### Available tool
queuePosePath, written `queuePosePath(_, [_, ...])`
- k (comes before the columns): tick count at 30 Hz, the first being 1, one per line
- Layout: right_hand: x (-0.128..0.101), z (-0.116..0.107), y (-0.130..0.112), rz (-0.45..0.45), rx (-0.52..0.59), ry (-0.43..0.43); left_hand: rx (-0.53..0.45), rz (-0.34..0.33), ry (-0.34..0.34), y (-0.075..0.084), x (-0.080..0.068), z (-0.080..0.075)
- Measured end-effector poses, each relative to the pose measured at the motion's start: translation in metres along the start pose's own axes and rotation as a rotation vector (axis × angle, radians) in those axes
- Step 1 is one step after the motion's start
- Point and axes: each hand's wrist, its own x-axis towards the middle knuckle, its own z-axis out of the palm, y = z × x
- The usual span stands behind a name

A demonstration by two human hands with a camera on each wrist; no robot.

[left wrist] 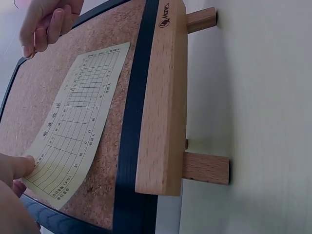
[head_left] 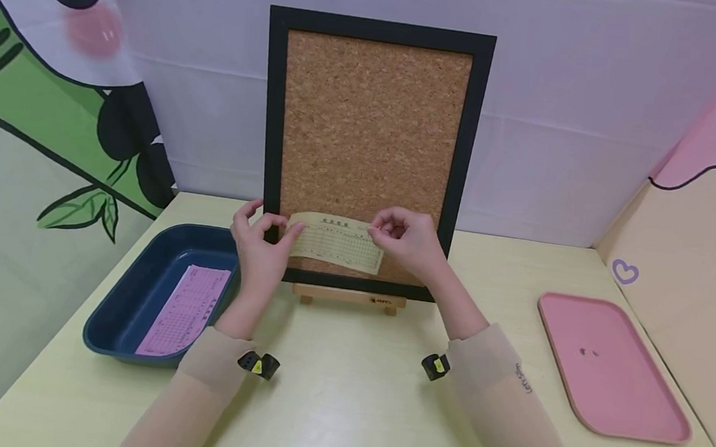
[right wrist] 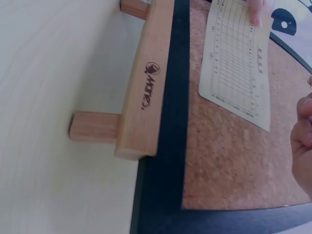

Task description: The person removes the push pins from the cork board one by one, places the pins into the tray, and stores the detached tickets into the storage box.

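Observation:
A yellow printed slip [head_left: 337,244] lies flat against the lower part of a black-framed cork board [head_left: 373,125] that stands on a small wooden easel [head_left: 349,297]. My left hand [head_left: 260,243] is at the board's left edge, its thumb pressing the slip's left end [left wrist: 46,163] onto the cork. My right hand [head_left: 404,238] hovers at the slip's upper right corner, thumb and fingers curled together. The wrist views show the right hand [left wrist: 44,24] slightly clear of the slip [right wrist: 236,63]. I see nothing between its fingertips.
A dark blue tray [head_left: 135,289] at the left holds a pink printed slip [head_left: 187,308]. A flat pink tray [head_left: 630,396] at the right carries two tiny objects [head_left: 589,352]. Printed fabric walls close in the pale table [head_left: 348,407] on three sides.

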Motion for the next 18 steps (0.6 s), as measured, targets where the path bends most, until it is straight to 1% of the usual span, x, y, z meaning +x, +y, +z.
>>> queuePosePath(4, [-0.007,-0.013,-0.008,-0.032,-0.021,0.022,-0.002,0.019,-0.008,0.005,0.000,-0.006])
queuePosePath(10, [-0.023,-0.035,-0.017,-0.046,-0.032,0.055,0.005,0.025,-0.041,0.009,0.001,-0.013])
queuePosePath(18, [-0.045,-0.068,-0.033,-0.084,-0.106,0.124,0.045,0.065,-0.126,0.020,0.000,-0.023])
